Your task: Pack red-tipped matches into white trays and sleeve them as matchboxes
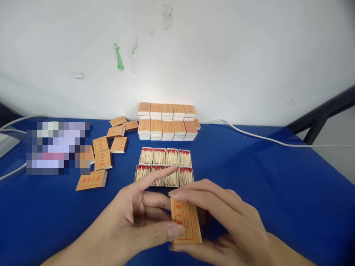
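Between my two hands, low in the head view, is an orange matchbox (187,221) with red lettering on its face. The thumb of my left hand (138,214) presses on that face while its index finger stretches forward over the trays. My right hand (224,218) grips the same box at its far and near ends. Just beyond my hands lie several open white matchbox trays (185,158) in two rows, filled with red-tipped matches (172,157). My left index finger hides part of the front row. Whether the held box has a tray inside cannot be seen.
Stacked matchboxes (168,127) stand in two rows near the wall. Several loose matchboxes (102,159) lie scattered at left, beside a pixelated patch (55,147). A white cable (249,132) crosses the blue tabletop (263,177) at the back right.
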A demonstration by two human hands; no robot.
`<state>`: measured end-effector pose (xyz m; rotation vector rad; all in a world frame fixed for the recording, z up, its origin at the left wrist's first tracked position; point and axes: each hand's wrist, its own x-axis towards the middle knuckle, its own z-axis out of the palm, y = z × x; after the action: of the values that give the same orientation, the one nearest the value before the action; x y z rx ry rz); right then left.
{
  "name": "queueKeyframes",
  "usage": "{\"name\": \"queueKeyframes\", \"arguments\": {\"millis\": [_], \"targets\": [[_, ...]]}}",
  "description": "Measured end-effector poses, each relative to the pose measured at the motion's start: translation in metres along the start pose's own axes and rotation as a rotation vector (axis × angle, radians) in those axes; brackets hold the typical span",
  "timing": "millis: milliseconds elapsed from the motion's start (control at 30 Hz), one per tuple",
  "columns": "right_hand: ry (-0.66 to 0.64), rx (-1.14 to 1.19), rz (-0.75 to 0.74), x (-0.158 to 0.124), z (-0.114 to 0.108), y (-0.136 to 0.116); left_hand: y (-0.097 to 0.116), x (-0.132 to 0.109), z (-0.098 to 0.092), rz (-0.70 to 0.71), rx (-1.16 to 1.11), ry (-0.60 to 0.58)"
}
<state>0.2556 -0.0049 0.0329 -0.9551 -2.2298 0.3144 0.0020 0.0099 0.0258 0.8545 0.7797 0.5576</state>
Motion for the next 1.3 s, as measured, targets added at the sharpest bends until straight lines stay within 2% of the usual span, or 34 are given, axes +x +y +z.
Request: {"name": "queueKeyframes", "arguments": {"millis": [233, 533, 633, 700, 767, 833, 900, 1000, 1067, 1167, 1300], "targets": [[0.027, -0.052, -0.054, -0.003, 0.0, 0.004, 0.0, 0.001, -0.001, 0.033, 0.0, -0.002], [0.035, 0.005, -0.085, -0.005, -0.003, 0.015, 0.005, 0.002, -0.001, 0.048, 0.097, 0.068], [0.041, 0.042, -0.046, -0.003, -0.009, 0.014, 0.005, 0.002, -0.004, 0.107, 0.118, 0.101], [0.061, 0.11, 0.041, 0.001, -0.017, 0.021, 0.01, 0.004, -0.006, 0.196, 0.156, 0.142], [0.203, 0.169, 0.18, 0.008, -0.027, 0.038, 0.018, 0.006, -0.01, 0.301, 0.222, 0.206], [0.384, 0.157, 0.352, 0.018, -0.038, 0.068, 0.027, 0.008, -0.015, 0.393, 0.3, 0.298], [0.421, 0.122, 0.445, 0.031, -0.047, 0.107, 0.035, 0.011, -0.02, 0.461, 0.356, 0.405], [0.358, 0.092, 0.489, 0.051, -0.051, 0.163, 0.041, 0.012, -0.028, 0.515, 0.383, 0.5], [0.298, 0.113, 0.497, 0.059, -0.047, 0.188, 0.042, 0.011, -0.031, 0.534, 0.384, 0.518], [0.244, 0.146, 0.475, 0.064, -0.035, 0.205, 0.042, 0.01, -0.034, 0.552, 0.393, 0.544], [0.267, 0.152, 0.428, 0.062, -0.021, 0.207, 0.041, 0.012, -0.036, 0.548, 0.398, 0.576]]}}
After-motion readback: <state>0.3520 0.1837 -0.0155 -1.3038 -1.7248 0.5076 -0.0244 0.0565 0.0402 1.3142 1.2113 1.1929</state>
